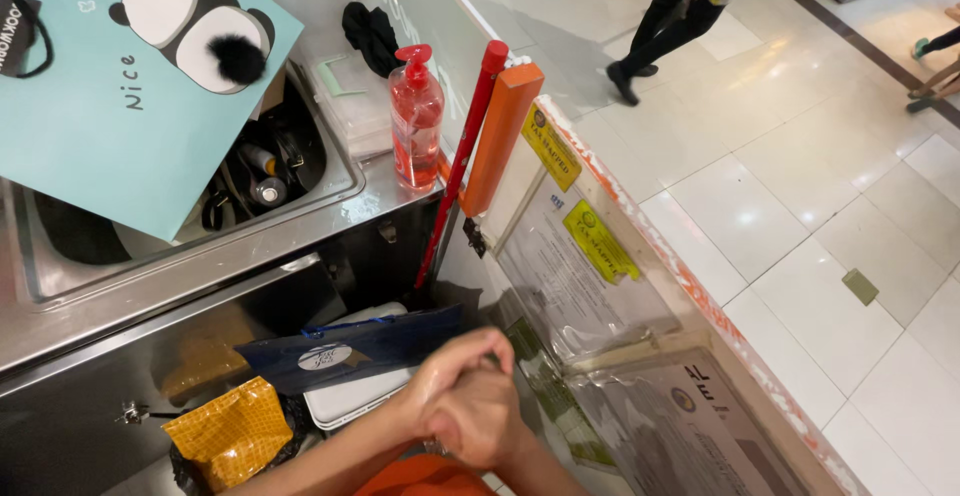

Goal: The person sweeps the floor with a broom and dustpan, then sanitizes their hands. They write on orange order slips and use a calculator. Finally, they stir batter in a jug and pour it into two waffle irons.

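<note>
Left hand [448, 374] and right hand [478, 418] clasped together, wet-looking, holding nothing. Could drip onto the dark blue paper bag [345, 354] just beside.

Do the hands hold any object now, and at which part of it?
No object shows in them. The left hand and right hand are clasped together, palm against palm, below the red pump bottle; anything hidden between the palms cannot be told.

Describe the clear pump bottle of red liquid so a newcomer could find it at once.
Start at the stainless steel counter with its sunken sink. At its right corner stands the clear pump bottle of red liquid, beside a red pole. It alone is see-through, with a red pump.
</note>
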